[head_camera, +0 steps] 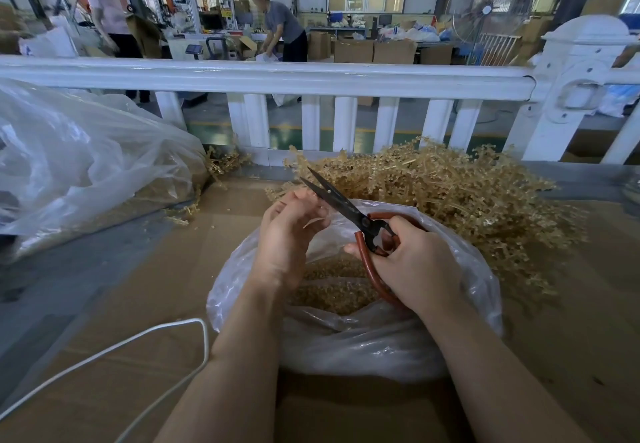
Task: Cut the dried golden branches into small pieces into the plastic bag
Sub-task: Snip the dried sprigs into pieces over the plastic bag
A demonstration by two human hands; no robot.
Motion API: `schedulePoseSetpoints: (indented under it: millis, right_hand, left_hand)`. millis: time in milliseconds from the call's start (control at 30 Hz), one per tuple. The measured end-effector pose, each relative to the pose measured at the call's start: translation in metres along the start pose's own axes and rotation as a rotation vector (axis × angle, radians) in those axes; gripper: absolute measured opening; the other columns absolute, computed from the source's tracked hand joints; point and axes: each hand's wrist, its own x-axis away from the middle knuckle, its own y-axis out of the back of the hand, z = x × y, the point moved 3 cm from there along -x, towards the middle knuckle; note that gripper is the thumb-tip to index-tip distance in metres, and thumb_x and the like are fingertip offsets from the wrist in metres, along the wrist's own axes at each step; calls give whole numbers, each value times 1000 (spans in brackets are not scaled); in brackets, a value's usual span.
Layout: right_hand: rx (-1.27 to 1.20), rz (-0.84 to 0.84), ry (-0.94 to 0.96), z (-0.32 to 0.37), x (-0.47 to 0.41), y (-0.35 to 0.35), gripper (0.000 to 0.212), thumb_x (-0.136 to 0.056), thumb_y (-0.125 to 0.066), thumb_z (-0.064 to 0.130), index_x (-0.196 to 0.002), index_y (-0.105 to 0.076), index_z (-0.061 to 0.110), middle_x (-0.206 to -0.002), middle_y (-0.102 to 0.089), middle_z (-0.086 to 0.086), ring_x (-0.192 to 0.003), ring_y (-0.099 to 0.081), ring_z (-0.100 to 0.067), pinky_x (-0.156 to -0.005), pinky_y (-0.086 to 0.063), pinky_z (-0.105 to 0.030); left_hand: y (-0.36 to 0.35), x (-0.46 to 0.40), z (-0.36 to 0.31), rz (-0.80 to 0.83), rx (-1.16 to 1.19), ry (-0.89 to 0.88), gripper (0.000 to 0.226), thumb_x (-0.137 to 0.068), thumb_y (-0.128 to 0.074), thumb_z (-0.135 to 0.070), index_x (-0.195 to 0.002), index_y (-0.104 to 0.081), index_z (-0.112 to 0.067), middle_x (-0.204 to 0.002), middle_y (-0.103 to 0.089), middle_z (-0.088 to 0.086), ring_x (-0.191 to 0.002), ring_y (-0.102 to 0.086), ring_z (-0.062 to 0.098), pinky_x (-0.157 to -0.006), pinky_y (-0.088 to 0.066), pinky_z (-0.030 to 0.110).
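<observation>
A clear plastic bag [360,342] sits open on the cardboard-covered table, with small golden cut pieces [332,290] inside. Behind it lies a heap of dried golden branches [457,193]. My right hand [415,266] grips the red handles of black scissors [343,203], whose blades are parted and point up-left over the bag. My left hand [291,231] hovers above the bag's left rim with curled fingers near the blades; a thin piece seems pinched in its fingertips, but it is hard to make out.
A large crumpled plastic sheet [86,165] with some branches lies at the left. A white cable [138,349] loops across the cardboard near me. A white railing [277,79] borders the table's far edge. Two people work beyond it.
</observation>
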Motion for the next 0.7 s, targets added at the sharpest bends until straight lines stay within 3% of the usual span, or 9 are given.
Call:
schedulePoseSetpoints:
  millis: [100,233,400,533,700]
  right_hand:
    - [-22,7,1,0,0,0,63,-68,-52,84,-77,-64,23,-62,-51,22,-58,-46,5,-55,-46,-22]
    - [-31,10,18,0,-1,1,59,-69,-58,79,-73,-62,20,-59,-48,21,-55,-45,5,-54,-41,-20]
    - [-50,39,6,0,-1,1,60,-70,-59,78,-83,-69,20,-62,-53,20,-58,-48,5,-55,-37,-13]
    - [-68,44,-22,-1,-1,1,67,-69,-52,82,-82,-66,18,-67,-62,15,-63,-59,-3,-56,-49,-24]
    - [-59,80,-51,0,-1,-2,57,-69,-65,74,-94,-64,22,-86,-67,14,-81,-63,-7,-65,-51,-24]
  left_hand:
    - [3,0,0,-43,87,60,19,-86,-71,-33,-79,-67,-16,-72,-60,-1,-66,-55,10,-65,-50,22]
    - [3,1,0,-25,119,100,10,-79,-70,-26,-73,-75,-19,-71,-62,-3,-63,-52,6,-60,-48,16]
    - [4,0,0,-39,101,88,7,-80,-70,-19,-79,-74,-13,-70,-63,0,-62,-54,7,-61,-48,17]
    - [1,1,0,-25,45,28,9,-85,-65,-17,-80,-72,-13,-73,-62,2,-67,-54,8,-65,-47,20]
    - [1,1,0,-12,16,-11,8,-84,-64,-17,-79,-64,-10,-69,-59,-2,-67,-52,8,-67,-45,20]
